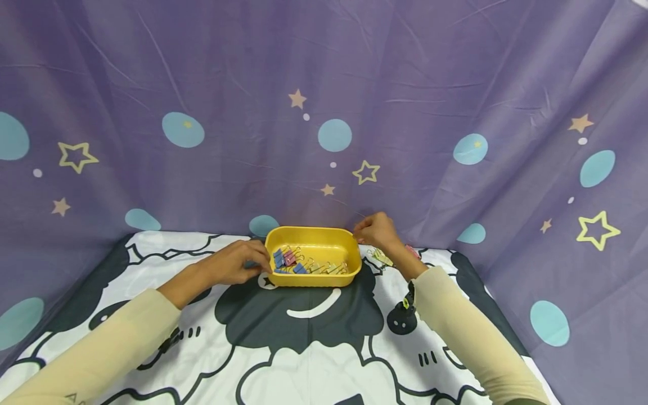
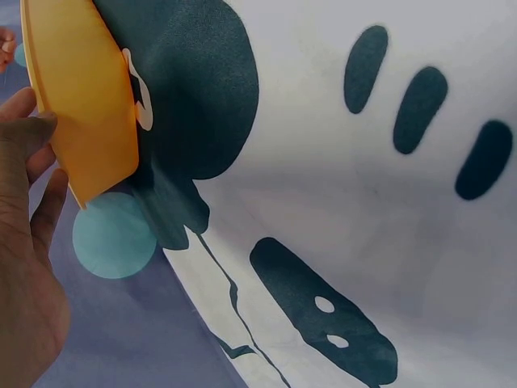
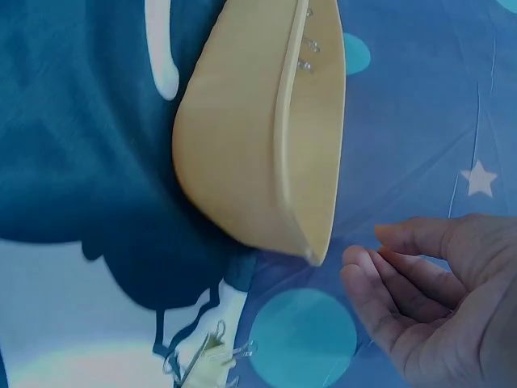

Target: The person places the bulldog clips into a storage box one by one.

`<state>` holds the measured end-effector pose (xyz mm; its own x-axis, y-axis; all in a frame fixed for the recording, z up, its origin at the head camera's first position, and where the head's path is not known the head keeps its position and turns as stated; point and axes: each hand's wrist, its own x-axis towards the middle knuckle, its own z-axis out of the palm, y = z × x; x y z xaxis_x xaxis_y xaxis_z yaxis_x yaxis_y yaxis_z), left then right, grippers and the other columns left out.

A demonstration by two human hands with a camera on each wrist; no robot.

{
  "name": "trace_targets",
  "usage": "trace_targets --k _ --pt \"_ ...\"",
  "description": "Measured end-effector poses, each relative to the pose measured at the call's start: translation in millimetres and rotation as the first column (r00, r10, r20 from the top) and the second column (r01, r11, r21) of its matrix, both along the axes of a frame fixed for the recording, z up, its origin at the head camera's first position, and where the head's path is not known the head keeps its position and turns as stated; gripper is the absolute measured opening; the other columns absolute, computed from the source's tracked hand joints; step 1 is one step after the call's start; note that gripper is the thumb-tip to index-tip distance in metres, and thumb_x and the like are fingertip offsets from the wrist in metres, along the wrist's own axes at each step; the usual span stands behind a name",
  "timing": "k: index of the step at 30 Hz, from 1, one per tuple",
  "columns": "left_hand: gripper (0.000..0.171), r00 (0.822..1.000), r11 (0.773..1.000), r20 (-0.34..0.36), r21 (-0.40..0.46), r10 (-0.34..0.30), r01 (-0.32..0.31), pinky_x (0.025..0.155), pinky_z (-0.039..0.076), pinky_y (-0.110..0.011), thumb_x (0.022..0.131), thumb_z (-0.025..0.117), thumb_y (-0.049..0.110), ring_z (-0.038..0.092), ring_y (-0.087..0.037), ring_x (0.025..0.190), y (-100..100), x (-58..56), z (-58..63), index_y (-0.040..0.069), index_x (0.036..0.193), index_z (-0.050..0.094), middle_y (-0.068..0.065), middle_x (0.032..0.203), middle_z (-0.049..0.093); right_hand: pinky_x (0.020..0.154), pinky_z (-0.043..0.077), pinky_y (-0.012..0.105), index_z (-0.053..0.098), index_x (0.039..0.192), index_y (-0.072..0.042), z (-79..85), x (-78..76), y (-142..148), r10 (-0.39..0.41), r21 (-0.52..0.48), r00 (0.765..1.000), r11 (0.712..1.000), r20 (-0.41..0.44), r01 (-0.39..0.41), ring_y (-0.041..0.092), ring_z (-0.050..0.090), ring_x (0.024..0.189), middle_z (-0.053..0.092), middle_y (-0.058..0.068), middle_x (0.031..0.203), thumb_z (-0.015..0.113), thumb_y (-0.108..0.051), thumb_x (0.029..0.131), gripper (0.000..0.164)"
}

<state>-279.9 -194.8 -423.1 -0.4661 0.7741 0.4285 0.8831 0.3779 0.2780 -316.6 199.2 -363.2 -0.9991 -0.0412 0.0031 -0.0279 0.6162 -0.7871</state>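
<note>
A yellow plastic tray [image 1: 314, 280] stands at the back of the cloth, with blue binder clips [image 1: 300, 268], a pink binder clip [image 1: 289, 258] and pale yellow binder clips [image 1: 334, 268] along its near side. My left hand [image 1: 242, 262] pinches the tray's left end at the rim, thumb and fingers showing in the left wrist view. Beside the right end, my right hand [image 1: 377, 230] has its fingers loosely bent. The right wrist view shows a gap between these fingertips [image 3: 380, 234] and the tray, with nothing held.
Yellow binder clips [image 1: 381, 257] lie on the patterned cloth [image 1: 309, 371] right of the tray, under my right forearm. Something pinkish red [image 1: 412, 251] shows partly behind that forearm. A purple curtain [image 1: 243, 140] rises directly behind the tray.
</note>
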Motion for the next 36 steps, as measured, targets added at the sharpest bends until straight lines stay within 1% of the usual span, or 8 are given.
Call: trace_targets --k 5,10,16,18,23,27,30,36 --pt "0.031 1.000 1.000 -0.006 0.007 -0.006 0.006 0.093 0.065 -0.045 0.084 0.087 -0.012 0.075 -0.018 0.105 0 -0.3 -0.8 0.015 0.099 0.090 -0.002 0.107 0.084 0.080 0.072 0.038 0.085 0.109 0.009 -3.1 1.3 14 0.004 0.024 1.000 1.000 -0.013 -0.004 0.041 0.085 0.094 0.086 0.023 0.101 0.084 -0.003 0.095 0.018" --pt "0.032 1.000 1.000 0.000 0.006 -0.007 0.007 0.093 0.065 -0.045 0.084 0.086 -0.012 0.075 -0.018 0.105 0 -0.8 0.0 0.015 0.100 0.090 -0.002 0.107 0.084 0.080 0.072 0.039 0.084 0.108 0.012 -9.9 3.6 27 0.003 0.001 1.000 1.000 -0.009 -0.003 0.020 0.080 0.072 0.086 0.020 0.093 0.083 -0.002 0.094 0.020" --pt "0.031 1.000 1.000 0.020 -0.011 -0.003 0.003 0.095 0.065 -0.047 0.086 0.085 -0.011 0.076 -0.020 0.107 0 -0.2 1.8 0.015 0.101 0.090 -0.005 0.108 0.084 0.068 0.064 0.024 0.085 0.102 0.008 -21.7 8.7 44 -0.010 0.012 1.000 1.000 0.005 0.010 0.014 0.075 0.069 0.084 0.016 0.084 0.083 -0.001 0.092 0.014" --pt "0.031 1.000 1.000 0.025 -0.014 0.000 0.001 0.095 0.065 -0.047 0.087 0.085 -0.011 0.076 -0.020 0.107 0 0.3 1.9 0.015 0.102 0.090 -0.005 0.108 0.084 0.065 0.061 0.022 0.084 0.098 0.008 -25.5 9.3 51 -0.009 0.022 1.000 1.000 0.004 0.009 0.013 0.072 0.066 0.082 0.014 0.079 0.083 -0.001 0.090 0.012" --pt "0.030 1.000 1.000 0.026 -0.011 0.002 -0.002 0.096 0.065 -0.047 0.087 0.086 -0.011 0.076 -0.019 0.107 0 0.8 1.5 0.015 0.102 0.091 -0.003 0.109 0.085 0.063 0.064 0.029 0.082 0.090 0.006 -33.2 10.9 65 -0.042 0.056 0.999 0.998 0.006 0.042 0.013 0.070 0.060 0.077 0.009 0.069 0.085 -0.004 0.086 0.011" --pt "0.031 1.000 1.000 0.018 -0.009 0.000 0.000 0.095 0.065 -0.047 0.087 0.086 -0.010 0.076 -0.020 0.107 0 0.7 1.6 0.016 0.102 0.091 -0.002 0.109 0.085 0.066 0.067 0.035 0.083 0.087 0.004 -39.0 11.1 71 -0.080 0.118 0.997 0.990 0.004 0.079 0.022 0.076 0.063 0.077 0.009 0.068 0.088 -0.008 0.086 0.013" --pt "0.030 1.000 1.000 0.011 -0.013 0.002 -0.002 0.095 0.065 -0.046 0.087 0.086 -0.010 0.076 -0.019 0.107 0 0.5 1.6 0.016 0.102 0.091 -0.002 0.109 0.085 0.063 0.063 0.032 0.083 0.084 0.003 -42.6 11.0 75 -0.095 0.184 0.995 0.978 -0.007 0.094 0.029 0.078 0.068 0.076 0.008 0.066 0.090 -0.013 0.087 0.018" --pt "0.030 1.000 1.000 0.019 -0.016 0.001 0.000 0.095 0.065 -0.046 0.087 0.086 -0.010 0.076 -0.019 0.107 0 0.2 1.2 0.015 0.102 0.090 -0.004 0.108 0.085 0.056 0.049 0.029 0.076 0.073 0.000 -49.0 11.0 80 -0.131 0.255 0.991 0.959 0.025 0.120 0.028 0.069 0.062 0.070 0.007 0.062 0.091 -0.022 0.092 0.033"
